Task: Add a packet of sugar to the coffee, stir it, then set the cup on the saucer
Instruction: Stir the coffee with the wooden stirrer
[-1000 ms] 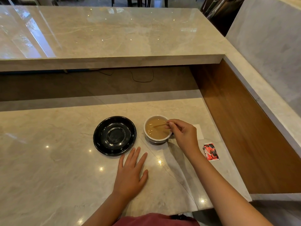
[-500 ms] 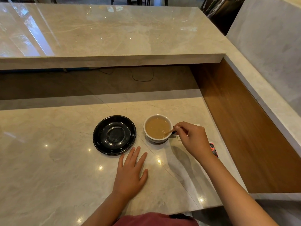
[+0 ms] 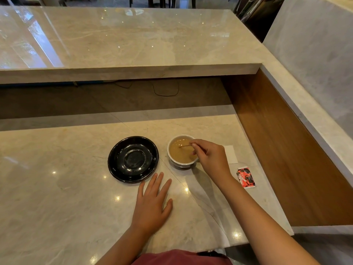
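Stirring hand: the right hand (image 3: 210, 159) reaches over the right side of the cup, thumb and fingertips pinched narrow on a thin wooden stirrer (image 3: 185, 145).
Stirrer: it slants down and to the left from the pinch, with its far tip dipped in the coffee.
Cup: a small white cup (image 3: 182, 151) stands on the marble counter (image 3: 57, 188), filled nearly to the rim with light brown coffee (image 3: 179, 154); the right hand covers its right edge, so any handle there cannot be seen.
Saucer: a glossy black saucer (image 3: 133, 159) lies just to the left of the cup, apart from it and with nothing on it.
Left hand: the left hand (image 3: 151, 204) lies flat on the counter, palm down, fingers spread wide and holding nothing; its fingertips sit near the saucer's near edge, just short of touching.
Sugar packet: a red and white packet (image 3: 246, 177) lies flat on the counter to the right of the right wrist, well apart from the cup; whether it is torn cannot be told.
Napkin: a white paper square (image 3: 231, 154) lies on the counter to the right of the cup, partly hidden behind the right hand.
Surroundings: a raised marble ledge (image 3: 124, 39) runs along the far side, and a wooden panel (image 3: 277, 150) closes the right side.
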`<state>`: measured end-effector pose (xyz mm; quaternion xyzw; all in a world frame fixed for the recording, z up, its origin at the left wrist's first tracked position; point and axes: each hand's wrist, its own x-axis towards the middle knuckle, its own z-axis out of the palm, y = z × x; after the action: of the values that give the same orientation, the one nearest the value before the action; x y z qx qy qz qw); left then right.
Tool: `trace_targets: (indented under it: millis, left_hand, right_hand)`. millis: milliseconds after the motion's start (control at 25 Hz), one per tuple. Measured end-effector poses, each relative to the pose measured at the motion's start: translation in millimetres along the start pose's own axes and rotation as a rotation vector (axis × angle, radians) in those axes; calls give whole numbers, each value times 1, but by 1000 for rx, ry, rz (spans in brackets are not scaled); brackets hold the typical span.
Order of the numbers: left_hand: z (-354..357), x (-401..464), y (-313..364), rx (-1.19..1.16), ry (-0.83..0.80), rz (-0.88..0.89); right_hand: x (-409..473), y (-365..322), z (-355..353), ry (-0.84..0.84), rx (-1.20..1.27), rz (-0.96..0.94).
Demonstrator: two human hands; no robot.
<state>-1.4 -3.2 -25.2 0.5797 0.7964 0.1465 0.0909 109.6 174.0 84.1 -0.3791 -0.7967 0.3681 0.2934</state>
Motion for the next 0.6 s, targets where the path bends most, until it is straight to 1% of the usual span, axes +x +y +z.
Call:
trace_targets:
  millis: [200, 280, 440, 600]
  left_hand:
    - [-1, 0, 1, 6, 9, 3]
    - [-1, 0, 0, 1, 12, 7]
    - [-1, 1, 0, -13, 4, 5]
    - [-1, 0, 0, -6, 8, 9]
  right_hand:
    - [-2, 14, -20, 39, -198, -90]
    - [-5, 16, -27, 39, -229, -100]
    - [-13, 15, -32, -4, -165, -11]
    - [-15, 8, -24, -32, 19, 78]
